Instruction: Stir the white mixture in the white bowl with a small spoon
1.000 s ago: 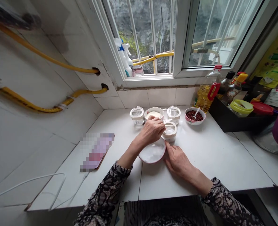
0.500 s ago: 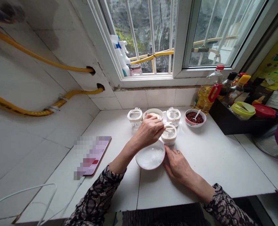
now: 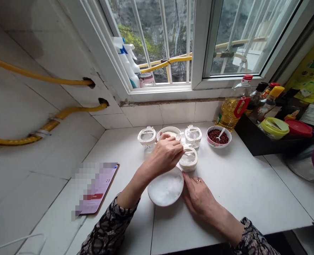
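Observation:
My left hand [image 3: 167,152] is closed in a pinch around the handle of a small white spoon [image 3: 189,153]. The spoon reaches into an open clear jar with a white rim [image 3: 188,162], which has white grains inside. Below that hand stands a bowl of white granules [image 3: 165,187], partly covered by my wrist. My right hand [image 3: 201,193] lies at the bowl's right side, fingers extended, the fingertips against its rim. Behind my left hand are a bowl of pale grains [image 3: 170,129] and two more lidded jars, one on the left [image 3: 146,136] and one on the right [image 3: 193,136].
A bowl of dark red beans with a white spoon [image 3: 218,137] is at the back right, near an oil bottle [image 3: 229,108]. A black rack [image 3: 268,140] holds several bottles and tubs. On the left lies a phone [image 3: 98,191] with a cable. A window [image 3: 157,90] is behind the counter.
The view has shifted, so the counter things appear lower and slightly left. My left hand remains over the jar with the spoon, and my right hand stays beside the bowl.

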### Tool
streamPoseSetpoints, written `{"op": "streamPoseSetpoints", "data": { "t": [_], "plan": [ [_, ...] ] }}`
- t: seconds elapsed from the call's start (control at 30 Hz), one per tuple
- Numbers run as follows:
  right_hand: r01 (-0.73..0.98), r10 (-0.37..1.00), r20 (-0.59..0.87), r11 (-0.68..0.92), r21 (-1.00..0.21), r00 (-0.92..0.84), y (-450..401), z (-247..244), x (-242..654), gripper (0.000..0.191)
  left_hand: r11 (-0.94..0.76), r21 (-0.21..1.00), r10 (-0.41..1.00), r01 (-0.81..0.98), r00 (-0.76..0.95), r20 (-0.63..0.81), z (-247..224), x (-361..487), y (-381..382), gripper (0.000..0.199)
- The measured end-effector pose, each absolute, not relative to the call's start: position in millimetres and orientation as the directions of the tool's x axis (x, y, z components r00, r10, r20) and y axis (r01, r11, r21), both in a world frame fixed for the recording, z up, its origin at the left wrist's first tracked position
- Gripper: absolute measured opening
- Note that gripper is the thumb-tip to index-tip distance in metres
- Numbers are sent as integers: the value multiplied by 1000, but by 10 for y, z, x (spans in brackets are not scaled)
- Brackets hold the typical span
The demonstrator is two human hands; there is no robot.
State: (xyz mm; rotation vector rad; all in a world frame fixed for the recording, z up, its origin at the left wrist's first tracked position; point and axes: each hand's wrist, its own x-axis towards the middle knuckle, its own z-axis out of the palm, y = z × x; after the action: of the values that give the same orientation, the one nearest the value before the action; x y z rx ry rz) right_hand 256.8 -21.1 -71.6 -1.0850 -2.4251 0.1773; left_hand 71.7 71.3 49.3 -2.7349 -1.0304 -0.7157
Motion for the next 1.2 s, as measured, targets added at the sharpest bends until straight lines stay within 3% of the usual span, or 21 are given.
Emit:
{"op": "streamPoseSetpoints", "data": {
  "t": [0.17,0.47,0.63,0.9,1.2],
  "plan": [
    [669,737,365,673,-316,-569,-212,-742,2555,80,-764,-65,545,642,697,466,323,765,687,36],
    [674,740,361,669,-313,-567,-224,-696,2540,80,-740,-89,551,667,677,488,474,705,539,36],
    [668,745,354,666,-333,-566,-232,-694,2534,79,-746,-68,553,662,673,491,622,653,483,37],
    [660,741,379,669,-343,-554,-229,-727,2536,77,-779,-6,565,627,705,428,413,769,563,35],
    [680,739,370,668,-301,-563,-235,-721,2515,75,-721,-158,533,675,685,496,479,706,357,32]
  ]
}}
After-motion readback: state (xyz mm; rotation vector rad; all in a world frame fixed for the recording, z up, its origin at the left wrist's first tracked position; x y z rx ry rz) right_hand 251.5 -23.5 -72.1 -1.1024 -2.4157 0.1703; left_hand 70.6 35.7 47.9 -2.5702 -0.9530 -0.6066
